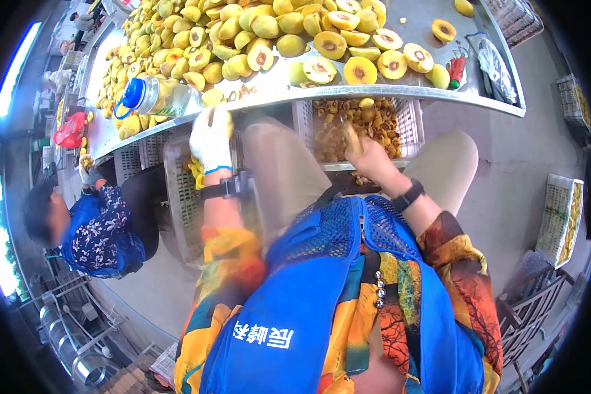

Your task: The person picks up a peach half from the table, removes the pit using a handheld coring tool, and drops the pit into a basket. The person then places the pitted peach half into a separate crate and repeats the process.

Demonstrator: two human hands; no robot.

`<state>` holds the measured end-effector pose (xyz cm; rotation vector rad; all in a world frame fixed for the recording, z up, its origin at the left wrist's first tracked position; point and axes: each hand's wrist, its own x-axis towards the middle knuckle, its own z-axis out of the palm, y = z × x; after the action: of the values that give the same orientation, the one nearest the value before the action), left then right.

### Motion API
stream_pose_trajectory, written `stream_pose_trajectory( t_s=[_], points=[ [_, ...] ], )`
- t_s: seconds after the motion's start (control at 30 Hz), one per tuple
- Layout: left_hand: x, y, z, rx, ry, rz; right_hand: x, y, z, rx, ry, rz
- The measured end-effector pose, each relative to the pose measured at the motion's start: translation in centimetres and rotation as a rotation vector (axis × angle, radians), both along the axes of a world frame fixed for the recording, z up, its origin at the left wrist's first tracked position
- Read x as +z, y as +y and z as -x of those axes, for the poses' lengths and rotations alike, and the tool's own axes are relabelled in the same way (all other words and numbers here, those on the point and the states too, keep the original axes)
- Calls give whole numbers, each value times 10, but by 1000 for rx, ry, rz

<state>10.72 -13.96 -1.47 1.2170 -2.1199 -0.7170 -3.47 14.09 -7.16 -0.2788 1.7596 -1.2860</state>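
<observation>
My left hand (pixel 211 141), in a white glove, is at the table's front edge, above a crate on the left; its fingers are smeared by motion. Bare and closed, my right hand (pixel 372 161) grips a short tool (pixel 352 136) with a tan handle and a small metal tip. Below it stands a light plastic crate (pixel 412 128) full of brown pits and scraps (pixel 331 141). Halved and whole yellow peaches (pixel 262 29) are heaped on the metal table, several halves showing brown pits.
A blue-capped bottle (pixel 167 97) lies near the table edge (pixel 453 96). A red-and-green item (pixel 457 71) and a clear plastic bag (pixel 494 65) sit at the right. A co-worker (pixel 102 226) sits at left beside a red bag (pixel 71 130). Another crate (pixel 561 220) stands far right.
</observation>
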Motion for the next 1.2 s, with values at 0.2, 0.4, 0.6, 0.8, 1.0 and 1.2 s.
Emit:
stream_pose_trajectory(
  t_s=[0.2,0.4,0.6,0.8,1.0,1.2],
  points=[
    [23,17,67,-273,-346,285,17,-6,-3,39,-121,-46],
    [-3,56,172,-743,-579,436,28,10,-4,-31,49,38],
    [-25,57,173,-746,-390,364,24,15,0,-153,326,60],
    [-13,38,158,-500,-148,-19,63,-19,23,-216,575,112],
    [30,96,114,-617,319,-626,78,-45,42,-263,605,257],
    [43,109,89,-399,639,-1531,79,-39,45,-159,396,310]
  ],
)
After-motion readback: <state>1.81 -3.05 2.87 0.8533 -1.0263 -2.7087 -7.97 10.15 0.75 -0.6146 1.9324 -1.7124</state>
